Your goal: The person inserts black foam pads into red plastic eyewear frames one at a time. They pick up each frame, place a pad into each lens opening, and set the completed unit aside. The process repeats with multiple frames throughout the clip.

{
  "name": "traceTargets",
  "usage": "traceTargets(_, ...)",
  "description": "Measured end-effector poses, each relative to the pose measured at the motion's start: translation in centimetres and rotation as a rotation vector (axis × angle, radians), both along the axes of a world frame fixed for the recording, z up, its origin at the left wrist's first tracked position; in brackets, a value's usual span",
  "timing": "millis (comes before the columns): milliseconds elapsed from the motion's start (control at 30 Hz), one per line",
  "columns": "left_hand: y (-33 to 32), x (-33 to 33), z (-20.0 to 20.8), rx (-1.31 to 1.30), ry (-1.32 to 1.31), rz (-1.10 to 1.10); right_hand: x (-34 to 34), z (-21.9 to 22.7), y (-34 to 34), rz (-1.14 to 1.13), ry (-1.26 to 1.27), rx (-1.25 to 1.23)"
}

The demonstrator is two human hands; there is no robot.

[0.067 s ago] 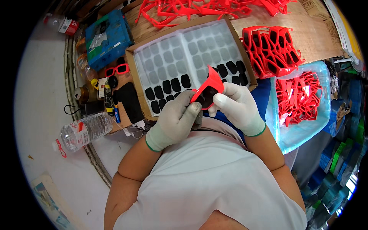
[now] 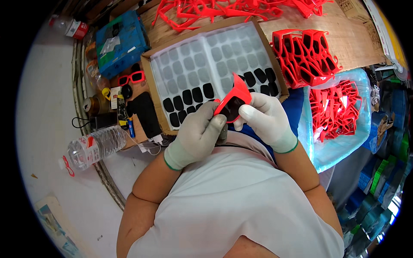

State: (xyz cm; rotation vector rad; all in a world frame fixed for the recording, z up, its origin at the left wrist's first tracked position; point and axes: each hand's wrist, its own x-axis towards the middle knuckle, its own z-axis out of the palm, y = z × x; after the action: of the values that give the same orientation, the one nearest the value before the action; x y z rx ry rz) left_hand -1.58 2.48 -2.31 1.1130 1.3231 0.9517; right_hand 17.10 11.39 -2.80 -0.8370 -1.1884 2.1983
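Both my hands wear pale knit gloves with green cuffs. Between them is a red sunglasses frame, tilted, with a dark lens showing in it. My left hand grips its left end, thumb pressed on the near edge. At the other side, my right hand pinches the frame between thumb and fingers. Just beyond the hands lies a shallow cardboard box of dark lenses in rows, partly covered by a whitish translucent sheet. The fingertips behind the frame are hidden.
Stacked red sunglasses stand right of the box; a blue-lined bin holds more red frames. Loose red frames lie at the back. To the left are a phone, a plastic bottle, a blue box and red sunglasses.
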Motion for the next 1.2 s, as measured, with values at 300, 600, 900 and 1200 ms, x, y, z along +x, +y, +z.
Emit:
traceTargets(300, -0.2, 0.7, 0.6, 0.133, 0.274, 0.000, -0.9, -1.0, -1.6, -0.132, -0.124, 0.170)
traceTargets(600, -0.1, 0.7, 0.5, 0.121, 0.261, 0.034, -1.0, -0.9, -1.3, -0.120, 0.059, -0.074)
traceTargets(900, 0.1, 0.1, 0.6, -0.035, 0.070, -0.030, -0.7, -0.3, -0.7, -0.062, 0.026, -0.147)
traceTargets(1200, 0.4, 0.1, 2.1, -0.087, -0.167, -0.063, -0.5, 1.2, -0.5, -0.072, 0.261, -0.353)
